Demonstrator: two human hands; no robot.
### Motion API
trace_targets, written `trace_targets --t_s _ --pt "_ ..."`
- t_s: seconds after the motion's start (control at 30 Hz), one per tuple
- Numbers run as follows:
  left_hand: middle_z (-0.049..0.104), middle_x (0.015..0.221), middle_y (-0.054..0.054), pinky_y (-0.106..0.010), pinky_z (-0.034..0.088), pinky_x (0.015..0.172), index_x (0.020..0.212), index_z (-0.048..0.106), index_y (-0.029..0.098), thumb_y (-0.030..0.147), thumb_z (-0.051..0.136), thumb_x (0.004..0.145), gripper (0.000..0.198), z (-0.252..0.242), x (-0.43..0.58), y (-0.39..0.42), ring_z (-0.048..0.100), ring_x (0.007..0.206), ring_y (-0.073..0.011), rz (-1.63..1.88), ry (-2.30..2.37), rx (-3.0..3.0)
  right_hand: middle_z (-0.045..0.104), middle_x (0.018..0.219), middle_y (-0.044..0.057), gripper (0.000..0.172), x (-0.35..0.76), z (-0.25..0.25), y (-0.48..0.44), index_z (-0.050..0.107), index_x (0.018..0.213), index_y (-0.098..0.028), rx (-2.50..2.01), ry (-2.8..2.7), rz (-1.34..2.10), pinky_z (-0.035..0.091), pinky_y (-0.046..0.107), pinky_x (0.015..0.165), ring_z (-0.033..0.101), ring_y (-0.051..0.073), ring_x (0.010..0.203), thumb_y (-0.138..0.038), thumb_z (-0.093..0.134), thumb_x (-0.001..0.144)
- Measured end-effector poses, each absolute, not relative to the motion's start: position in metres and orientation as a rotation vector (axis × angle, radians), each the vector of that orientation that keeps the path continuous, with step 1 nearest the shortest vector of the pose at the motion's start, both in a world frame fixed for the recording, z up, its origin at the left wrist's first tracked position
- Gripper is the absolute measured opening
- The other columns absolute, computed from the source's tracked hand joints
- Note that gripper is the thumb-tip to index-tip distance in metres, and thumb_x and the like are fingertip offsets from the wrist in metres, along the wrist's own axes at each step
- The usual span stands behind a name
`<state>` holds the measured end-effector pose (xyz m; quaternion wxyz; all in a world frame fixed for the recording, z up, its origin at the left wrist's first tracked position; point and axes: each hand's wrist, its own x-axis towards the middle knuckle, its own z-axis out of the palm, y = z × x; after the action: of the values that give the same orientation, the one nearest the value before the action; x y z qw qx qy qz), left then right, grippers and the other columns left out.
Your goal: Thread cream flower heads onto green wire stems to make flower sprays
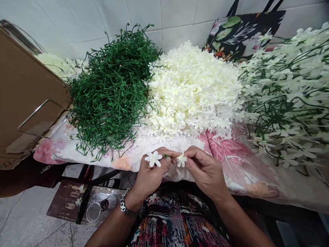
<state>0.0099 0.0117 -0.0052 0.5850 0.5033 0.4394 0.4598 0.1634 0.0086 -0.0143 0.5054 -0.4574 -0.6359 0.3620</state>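
Just above my lap, at the near edge of the cloth, both hands work close together. My left hand (151, 176), with a metal watch on its wrist, pinches a green plastic stem (165, 156); only a short bit of it shows between thumb and forefinger. A white artificial flower (153, 159) stands out from the same hand, its join to the stem hidden. Between thumb and fingertip my right hand (207, 173) grips a second white flower (181, 160), close to the stem. Beyond them lie a heap of green stems (110, 89) and a heap of loose white flowers (192, 89).
Finished-looking white flower sprays (290, 99) fill the right side. A cardboard box (31, 89) with a metal handle stands at left. Behind are a dark floral bag (244, 34) and a tiled wall. Below left, a brown wooden stool (64, 200) holds a clear ring.
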Motion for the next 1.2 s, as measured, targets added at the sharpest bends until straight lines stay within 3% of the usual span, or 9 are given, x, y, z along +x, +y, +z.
trace_targets --t_s 0.17,0.33,0.53,0.73,0.9,1.2 --pt "0.061 0.054 0.0 -0.024 0.046 0.054 0.079 0.07 0.015 0.022 0.063 0.074 0.011 0.005 0.016 0.01 0.056 0.053 -0.012 1.092 1.175 1.134 0.049 0.061 -0.003 0.007 0.167 -0.017 0.008 0.056 0.074 -0.018 -1.056 -1.469 0.948 0.038 0.02 0.048 0.046 0.008 0.053 -0.017 0.053 0.08" --pt "0.064 0.059 -0.001 -0.023 0.045 0.051 0.07 0.069 0.015 0.013 0.06 0.073 0.01 0.017 0.016 0.011 0.057 0.053 -0.012 1.113 1.234 1.508 0.051 0.061 -0.003 0.009 0.171 -0.001 0.007 0.056 0.074 -0.018 -1.039 -1.63 0.715 0.038 0.02 0.049 0.048 0.008 0.054 -0.012 0.052 0.08" --pt "0.06 0.068 -0.001 -0.022 0.043 0.054 0.086 0.069 0.017 0.009 0.052 0.08 0.02 0.011 0.01 0.007 0.056 0.061 -0.011 1.131 1.153 1.86 0.055 0.063 0.0 0.014 0.179 0.023 0.008 0.058 0.077 -0.017 -1.023 -1.924 0.445 0.041 0.022 0.051 0.051 0.01 0.057 -0.008 0.048 0.082" --pt "0.057 0.068 -0.001 -0.024 0.041 0.055 0.09 0.067 0.018 0.005 0.051 0.077 0.024 0.009 0.008 0.004 0.053 0.062 -0.0124 1.094 1.125 1.985 0.056 0.065 0.003 0.017 0.181 0.026 0.006 0.058 0.073 -0.016 -1.051 -2.13 0.26 0.043 0.025 0.056 0.052 0.013 0.062 -0.009 0.046 0.084" --pt "0.049 0.06 0.0 -0.024 0.035 0.051 0.077 0.064 0.015 0.0 0.052 0.07 0.02 0.012 0.008 0.004 0.047 0.058 -0.0129 0.985 1.209 2.097 0.055 0.066 0.004 0.016 0.177 0.02 0.004 0.057 0.074 -0.016 -1.047 -2.167 0.229 0.043 0.027 0.059 0.052 0.014 0.064 -0.008 0.046 0.084" --pt "0.038 0.052 0.002 -0.025 0.026 0.046 0.059 0.051 0.018 0.003 0.048 0.069 0.018 0.008 0.009 0.007 0.035 0.05 -0.0111 1.043 1.203 2.291 0.053 0.069 0.002 0.014 0.172 0.004 0.0 0.053 0.082 -0.016 -1.029 -2.071 0.391 0.044 0.024 0.059 0.05 0.011 0.065 -0.005 0.045 0.084"
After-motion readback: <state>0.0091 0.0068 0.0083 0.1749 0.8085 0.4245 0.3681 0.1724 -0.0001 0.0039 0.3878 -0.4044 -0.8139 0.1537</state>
